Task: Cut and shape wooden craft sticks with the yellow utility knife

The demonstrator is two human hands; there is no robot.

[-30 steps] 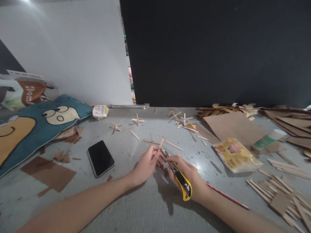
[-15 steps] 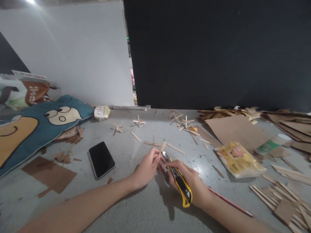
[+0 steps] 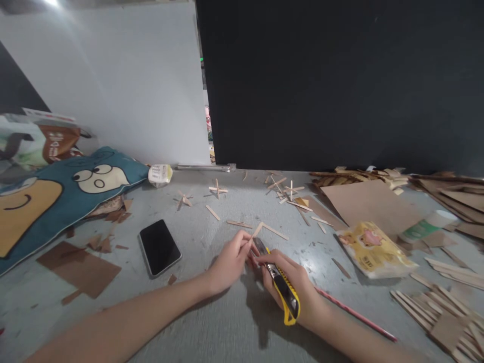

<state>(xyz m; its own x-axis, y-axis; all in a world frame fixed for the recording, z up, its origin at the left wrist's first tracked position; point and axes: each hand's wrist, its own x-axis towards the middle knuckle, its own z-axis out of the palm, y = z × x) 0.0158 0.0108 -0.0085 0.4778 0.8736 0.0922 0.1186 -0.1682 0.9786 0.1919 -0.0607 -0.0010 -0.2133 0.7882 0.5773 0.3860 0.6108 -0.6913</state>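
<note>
My left hand (image 3: 231,260) pinches a thin wooden craft stick (image 3: 257,230), whose upper end pokes out past the fingertips. In my right hand (image 3: 289,280) is a yellow and black utility knife (image 3: 283,288), its front end close against the stick and the left fingers. Whether the blade touches the wood is too small to tell. Just beyond the hands lie loose craft sticks (image 3: 275,231). Farther back stand small crossed-stick pieces (image 3: 218,190), with another (image 3: 291,190) to the right.
A phone (image 3: 159,248), cardboard scraps (image 3: 81,268) and a blue cartoon pillow (image 3: 71,196) lie left. On the right are a yellow tissue pack (image 3: 374,250), a glue stick (image 3: 427,226), cardboard (image 3: 365,199) and a pile of sticks (image 3: 419,310). A red striped pencil (image 3: 357,313) lies by my right forearm.
The craft stick's exposed end sits slightly lower and farther right. Both hands stay close together with the same grips; the whole view has shifted a little.
</note>
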